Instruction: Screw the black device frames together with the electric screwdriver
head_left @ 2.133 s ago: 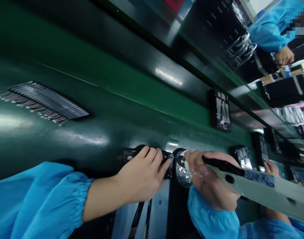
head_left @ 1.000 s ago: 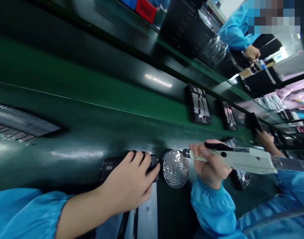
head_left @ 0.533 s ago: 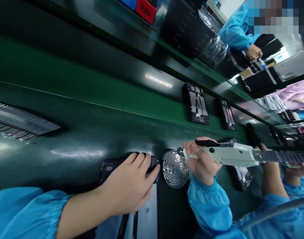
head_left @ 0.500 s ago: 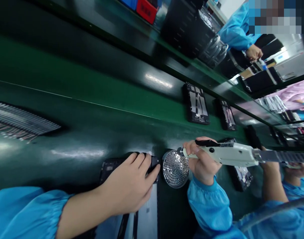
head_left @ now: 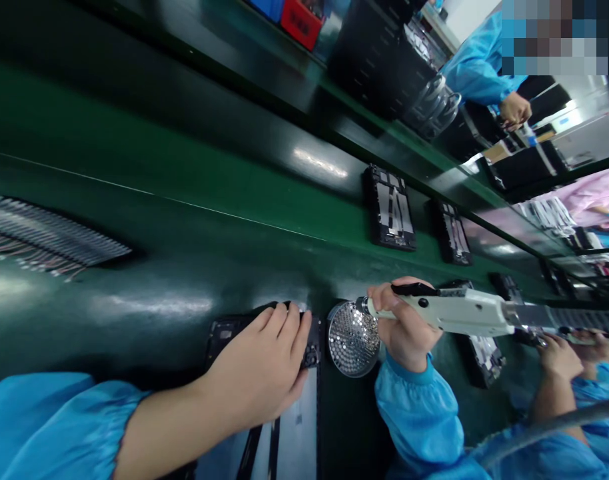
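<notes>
Beyond the glossy green worktop (head_left: 224, 263), a co-worker (head_left: 477, 67)

Wired strips (head_left: 59, 230), left, on green bench (head_left: 224, 247). Up top: red bin (head_left: 300, 25) beside blue bin (head_left: 269, 8). Pale loops (head_left: 437, 107) by black stack (head_left: 369, 63). Co-worker's blue sleeve (head_left: 479, 70), upper right.
</notes>
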`<state>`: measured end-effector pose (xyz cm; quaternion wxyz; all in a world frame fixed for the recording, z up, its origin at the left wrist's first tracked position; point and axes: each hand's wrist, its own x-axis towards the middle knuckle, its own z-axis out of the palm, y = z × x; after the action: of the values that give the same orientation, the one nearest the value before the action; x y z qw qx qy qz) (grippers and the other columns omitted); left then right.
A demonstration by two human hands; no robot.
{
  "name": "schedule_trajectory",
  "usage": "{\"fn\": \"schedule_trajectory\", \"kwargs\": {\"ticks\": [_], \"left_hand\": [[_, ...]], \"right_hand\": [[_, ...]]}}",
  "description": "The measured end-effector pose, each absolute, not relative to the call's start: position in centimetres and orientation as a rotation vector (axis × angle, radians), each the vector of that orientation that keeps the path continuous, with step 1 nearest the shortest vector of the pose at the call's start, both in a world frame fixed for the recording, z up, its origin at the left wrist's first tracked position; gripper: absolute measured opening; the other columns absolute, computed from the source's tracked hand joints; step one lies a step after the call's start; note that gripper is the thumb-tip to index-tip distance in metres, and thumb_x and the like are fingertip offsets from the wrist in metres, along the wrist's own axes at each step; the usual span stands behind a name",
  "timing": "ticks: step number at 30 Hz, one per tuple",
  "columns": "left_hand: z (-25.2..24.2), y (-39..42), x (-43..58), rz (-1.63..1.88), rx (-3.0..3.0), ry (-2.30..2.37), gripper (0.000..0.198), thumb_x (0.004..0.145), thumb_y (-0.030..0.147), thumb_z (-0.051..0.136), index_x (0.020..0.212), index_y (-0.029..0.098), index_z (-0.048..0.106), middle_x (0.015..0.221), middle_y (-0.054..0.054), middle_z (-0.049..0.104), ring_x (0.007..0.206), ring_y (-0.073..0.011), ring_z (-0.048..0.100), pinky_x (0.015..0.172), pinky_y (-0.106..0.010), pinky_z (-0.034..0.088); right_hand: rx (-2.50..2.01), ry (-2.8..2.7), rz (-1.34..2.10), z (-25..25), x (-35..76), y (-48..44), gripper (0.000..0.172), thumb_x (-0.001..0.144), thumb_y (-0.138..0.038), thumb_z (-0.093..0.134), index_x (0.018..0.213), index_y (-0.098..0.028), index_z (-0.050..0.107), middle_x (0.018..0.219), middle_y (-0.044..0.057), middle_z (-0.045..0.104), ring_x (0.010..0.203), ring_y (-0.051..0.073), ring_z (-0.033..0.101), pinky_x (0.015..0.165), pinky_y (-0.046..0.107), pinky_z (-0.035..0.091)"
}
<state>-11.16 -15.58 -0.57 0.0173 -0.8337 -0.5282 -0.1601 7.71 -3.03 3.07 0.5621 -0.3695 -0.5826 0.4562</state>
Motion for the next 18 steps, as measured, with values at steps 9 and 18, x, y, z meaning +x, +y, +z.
{"fn": "schedule_trajectory", "kwargs": {"ticks": [9,18], "left_hand": [[-0.1,-15.8,-11.3,-0.298,-2.522,-1.784,0.073,0.094,0.056,0.049,0.132,-0.006,0.062,0.101,-0.024,0.070,0.090,-0.0368,0.064,0.076,-0.047,0.047],[-0.4,-15.7,-11.0,-0.375,-2.507,-1.761,0.076,0.094,0.058,0.049,0.131,-0.006,0.063,0.102,-0.023,0.069,0.089,-0.0355,0.061,0.079,-0.047,0.042]], "right_hand": [[-0.743,-1.506,1.097,8.3,7.0,-7.1,0.029,0.078,-0.012,0.062,0.105,-0.021,0.070,0.060,-0.003,0.058,0.055,0.014,0.056,0.065,0.039,0.050],[-0.805,-1.634,1.288,7.4,4.5,-11.0,0.024,0.086,-0.014,0.066,0.108,-0.023,0.070,0.072,0.001,0.064,0.066,0.019,0.063,0.070,0.045,0.055]]}}
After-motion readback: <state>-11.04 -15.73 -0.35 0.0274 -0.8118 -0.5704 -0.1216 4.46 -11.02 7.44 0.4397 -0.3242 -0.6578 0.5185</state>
